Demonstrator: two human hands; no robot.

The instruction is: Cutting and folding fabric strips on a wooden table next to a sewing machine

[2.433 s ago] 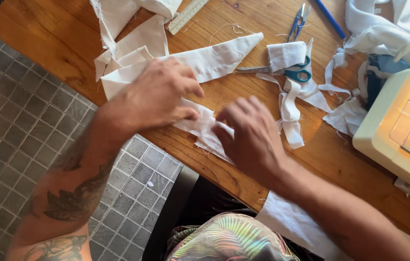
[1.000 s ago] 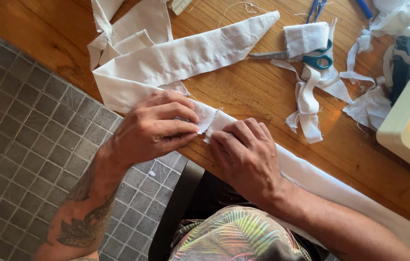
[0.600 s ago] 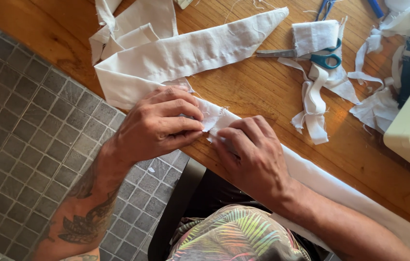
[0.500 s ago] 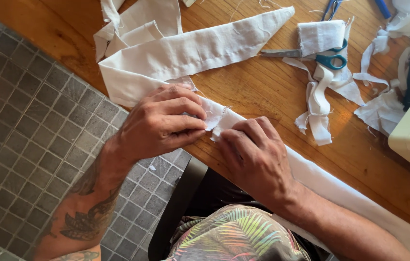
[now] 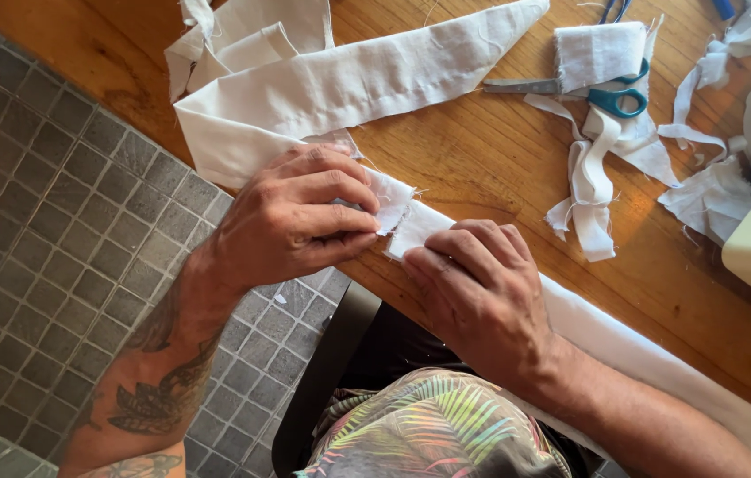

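Left hand [image 5: 291, 221] is pinching the folded end of the white cloth strip [image 5: 393, 204] at the surface [image 5: 499, 159] edge, right hand [image 5: 477, 292] pressing it flat. Looks thin and floppy, so I'd be gripping right at the fold.

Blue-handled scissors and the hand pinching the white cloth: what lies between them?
Head view: bare wooden table separates the blue-handled scissors from the left hand.

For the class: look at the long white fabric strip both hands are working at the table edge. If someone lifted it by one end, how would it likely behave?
The white fabric strip would probably droop limply, since it already folds and creases where the left hand pinches it. It looks thin, so likely light. Its frayed edges suggest threads could pull loose. On the wooden table it would likely bunch rather than slide whole.
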